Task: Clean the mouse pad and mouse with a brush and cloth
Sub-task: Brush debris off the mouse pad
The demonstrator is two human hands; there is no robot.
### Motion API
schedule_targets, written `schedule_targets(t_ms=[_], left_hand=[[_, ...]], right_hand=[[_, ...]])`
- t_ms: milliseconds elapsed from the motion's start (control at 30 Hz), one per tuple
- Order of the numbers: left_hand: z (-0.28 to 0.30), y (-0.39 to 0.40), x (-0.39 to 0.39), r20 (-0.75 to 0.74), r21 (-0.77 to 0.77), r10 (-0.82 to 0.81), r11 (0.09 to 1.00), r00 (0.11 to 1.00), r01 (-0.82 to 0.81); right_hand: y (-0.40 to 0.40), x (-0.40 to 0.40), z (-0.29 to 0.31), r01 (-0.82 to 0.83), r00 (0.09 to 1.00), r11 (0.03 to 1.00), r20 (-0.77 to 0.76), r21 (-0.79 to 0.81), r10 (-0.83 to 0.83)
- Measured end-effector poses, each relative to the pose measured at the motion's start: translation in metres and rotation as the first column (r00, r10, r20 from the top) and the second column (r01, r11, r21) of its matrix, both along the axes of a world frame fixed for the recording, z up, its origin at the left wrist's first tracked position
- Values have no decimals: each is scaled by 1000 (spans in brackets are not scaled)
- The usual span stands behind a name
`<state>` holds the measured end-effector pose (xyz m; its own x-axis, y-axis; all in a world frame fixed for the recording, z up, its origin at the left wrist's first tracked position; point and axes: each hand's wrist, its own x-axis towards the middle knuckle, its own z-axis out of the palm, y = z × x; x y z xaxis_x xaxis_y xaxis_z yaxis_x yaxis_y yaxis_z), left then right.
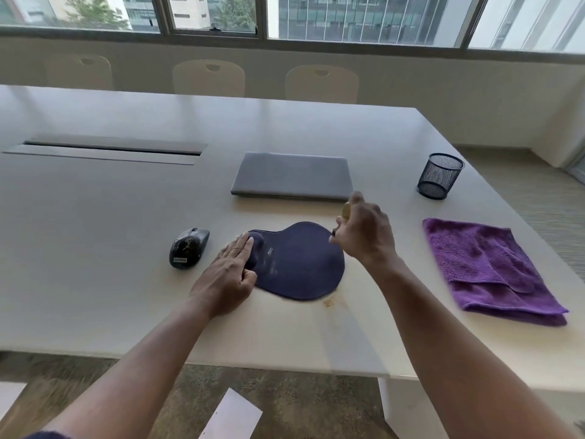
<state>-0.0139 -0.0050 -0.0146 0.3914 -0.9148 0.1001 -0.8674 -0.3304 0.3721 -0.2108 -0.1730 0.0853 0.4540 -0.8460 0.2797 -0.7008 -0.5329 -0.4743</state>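
Pad (300,264), dark blue, flat on table (110,296); left hand (232,274) at its 9 o'clock edge, fingers straight, pressing the wrist rest. Right hand (364,232) at pad's 2 o'clock, raised, grip curled around brush (346,211), whose tan handle end shows above the fingers; motion-blurred. Mouse (189,247), black, at 9 o'clock of pad, apart from both hands; cloth (489,269), purple, folded, at 3 o'clock, untouched.
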Motion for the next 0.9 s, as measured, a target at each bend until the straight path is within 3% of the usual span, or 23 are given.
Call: schedule_targets(t_ms=[100,200,300,367,467,567,667,733,900], left_hand=[[-2,-1,1,5,-9,1,1000,1000,-1],[-3,-1,2,10,-14,7,1000,1000,-7],[-3,-1,2,10,-19,2,1000,1000,-2],[-3,-2,1,12,-32,0,999,1000,0],[-3,-2,1,16,-38,-2,999,1000,3],[-2,-1,1,23,-46,-2,999,1000,3],[-1,-1,-1,26,-51,-1,999,1000,2],[0,-1,-2,24,-49,-1,999,1000,2],[1,-1,-3,22,-49,-3,999,1000,4]], right_hand=[[-3,16,1,-40,992,999,123,-15,42],[-3,30,-3,-164,970,984,192,70,148],[-9,37,-4,-341,940,929,49,144,337],[-14,38,2,-395,918,892,66,217,391],[-20,39,11,-381,923,909,117,167,365],[-21,35,9,-347,936,929,-10,126,351],[-28,27,15,-344,903,909,-183,236,389],[-29,23,28,-324,898,900,-205,291,390],[-17,13,35,-276,919,944,-237,179,314]])
